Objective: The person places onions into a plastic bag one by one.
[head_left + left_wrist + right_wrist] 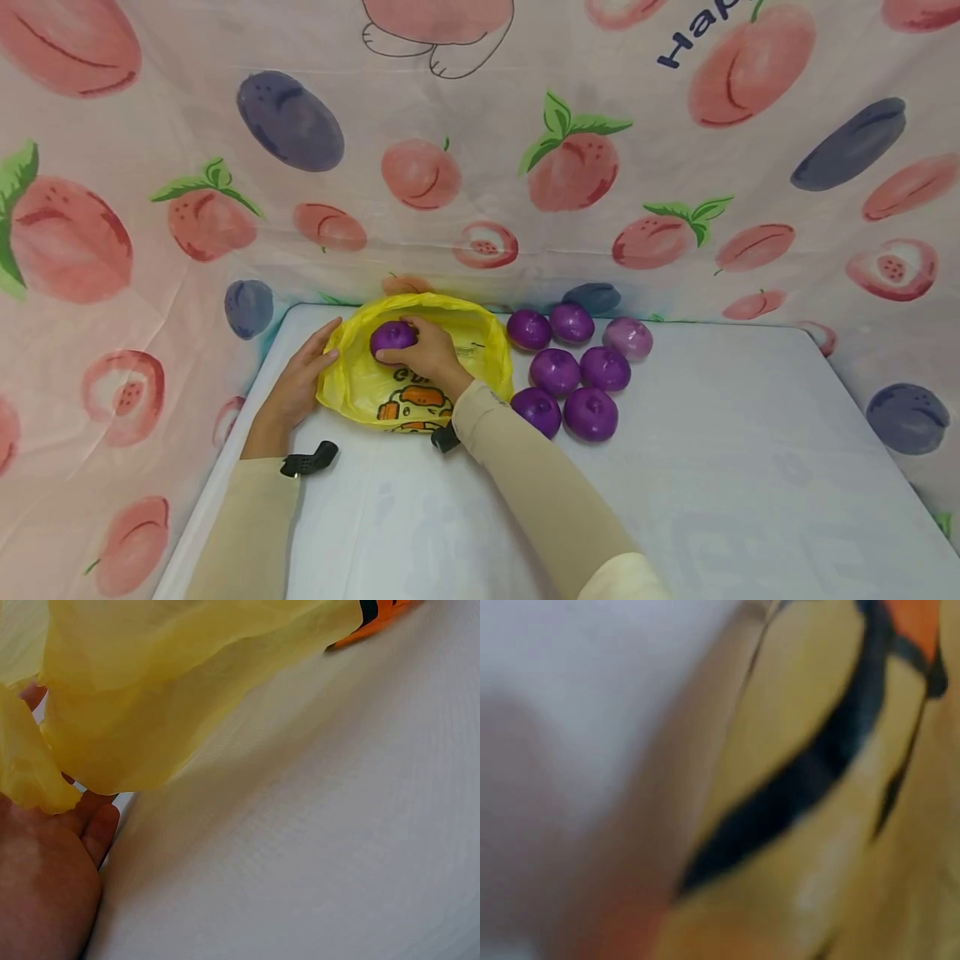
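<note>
A yellow plastic bag (427, 308) with a black and orange cartoon print lies on the table, its mouth spread wide. My left hand (296, 387) holds the bag's left rim; in the left wrist view the film covers part of that hand (45, 877). Over the bag's mouth, my right hand (431, 358) grips a glossy purple onion (392, 336) between thumb and fingers. To the right of the bag sit several more purple onions (555, 372), one of them paler pink-purple (628, 338). The right wrist view is filled by blurred printed bag film (795, 780).
A white-covered table (750, 458) extends to the right of the onions. Peach-printed fabric (480, 150) rises behind it and along both sides. Each wrist carries a small black camera mount (309, 460). The right forearm (540, 475) crosses close to the nearest onions.
</note>
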`<state>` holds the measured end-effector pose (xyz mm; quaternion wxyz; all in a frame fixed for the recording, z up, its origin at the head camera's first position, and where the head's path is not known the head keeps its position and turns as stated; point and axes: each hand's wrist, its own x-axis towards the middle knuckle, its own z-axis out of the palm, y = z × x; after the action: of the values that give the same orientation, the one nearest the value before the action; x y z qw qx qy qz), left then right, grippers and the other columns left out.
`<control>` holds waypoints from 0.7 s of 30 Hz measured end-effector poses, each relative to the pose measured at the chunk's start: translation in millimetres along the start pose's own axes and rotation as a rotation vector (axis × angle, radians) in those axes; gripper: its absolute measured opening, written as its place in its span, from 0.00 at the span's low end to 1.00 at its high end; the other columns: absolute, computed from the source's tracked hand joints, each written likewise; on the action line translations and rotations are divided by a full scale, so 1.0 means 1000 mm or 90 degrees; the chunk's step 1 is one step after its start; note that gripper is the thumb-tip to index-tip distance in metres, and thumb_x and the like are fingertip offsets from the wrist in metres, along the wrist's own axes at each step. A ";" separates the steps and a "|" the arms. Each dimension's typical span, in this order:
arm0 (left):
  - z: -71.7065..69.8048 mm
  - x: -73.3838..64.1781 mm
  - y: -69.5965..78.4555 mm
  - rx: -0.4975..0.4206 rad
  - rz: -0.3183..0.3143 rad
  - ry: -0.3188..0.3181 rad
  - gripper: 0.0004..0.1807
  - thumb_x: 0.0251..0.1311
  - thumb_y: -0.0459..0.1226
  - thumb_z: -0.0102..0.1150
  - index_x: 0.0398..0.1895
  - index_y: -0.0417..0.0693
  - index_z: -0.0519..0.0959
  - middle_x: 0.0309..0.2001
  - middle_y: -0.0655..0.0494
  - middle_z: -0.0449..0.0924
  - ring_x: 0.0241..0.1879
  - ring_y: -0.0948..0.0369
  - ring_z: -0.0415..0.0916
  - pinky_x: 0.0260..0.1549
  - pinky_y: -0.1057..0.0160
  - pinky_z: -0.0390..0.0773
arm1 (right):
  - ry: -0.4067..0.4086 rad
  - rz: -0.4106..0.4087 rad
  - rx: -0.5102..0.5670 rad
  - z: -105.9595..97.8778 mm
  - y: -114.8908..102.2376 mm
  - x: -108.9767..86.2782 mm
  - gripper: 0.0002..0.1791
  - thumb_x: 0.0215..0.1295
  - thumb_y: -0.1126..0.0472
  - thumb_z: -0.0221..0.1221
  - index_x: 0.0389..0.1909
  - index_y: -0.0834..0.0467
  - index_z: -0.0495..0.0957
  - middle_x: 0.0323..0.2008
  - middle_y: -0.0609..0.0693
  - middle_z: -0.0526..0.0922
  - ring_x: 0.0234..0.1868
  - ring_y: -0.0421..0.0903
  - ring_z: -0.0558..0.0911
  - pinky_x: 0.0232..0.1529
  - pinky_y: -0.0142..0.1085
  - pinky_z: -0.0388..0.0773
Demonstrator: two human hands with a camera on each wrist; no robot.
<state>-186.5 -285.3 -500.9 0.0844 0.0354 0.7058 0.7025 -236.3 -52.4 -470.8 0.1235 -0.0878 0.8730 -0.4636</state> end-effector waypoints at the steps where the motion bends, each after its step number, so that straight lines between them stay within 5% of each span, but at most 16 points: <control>1: 0.000 0.000 0.000 0.002 -0.002 0.000 0.35 0.78 0.46 0.49 0.83 0.58 0.51 0.84 0.54 0.44 0.79 0.54 0.49 0.59 0.79 0.71 | -0.001 0.001 -0.006 0.000 0.000 0.001 0.46 0.55 0.40 0.74 0.74 0.47 0.68 0.68 0.51 0.76 0.66 0.51 0.77 0.68 0.45 0.75; 9: -0.001 0.000 0.001 0.008 -0.001 0.003 0.35 0.78 0.46 0.49 0.83 0.58 0.51 0.84 0.55 0.44 0.80 0.53 0.47 0.59 0.80 0.69 | 0.003 0.011 -0.057 -0.002 -0.004 0.006 0.46 0.54 0.39 0.74 0.73 0.49 0.69 0.68 0.51 0.77 0.67 0.50 0.76 0.70 0.43 0.72; 21: -0.003 0.000 -0.001 0.026 -0.002 0.006 0.35 0.77 0.47 0.49 0.83 0.58 0.52 0.84 0.56 0.44 0.82 0.50 0.43 0.60 0.81 0.68 | 0.011 0.002 -0.046 -0.001 -0.003 0.009 0.44 0.54 0.41 0.75 0.72 0.46 0.72 0.67 0.50 0.78 0.67 0.51 0.75 0.70 0.44 0.71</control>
<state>-187.2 -287.8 -502.0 0.0813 0.0328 0.7206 0.6878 -245.3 -55.1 -469.1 0.1138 -0.0870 0.8901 -0.4326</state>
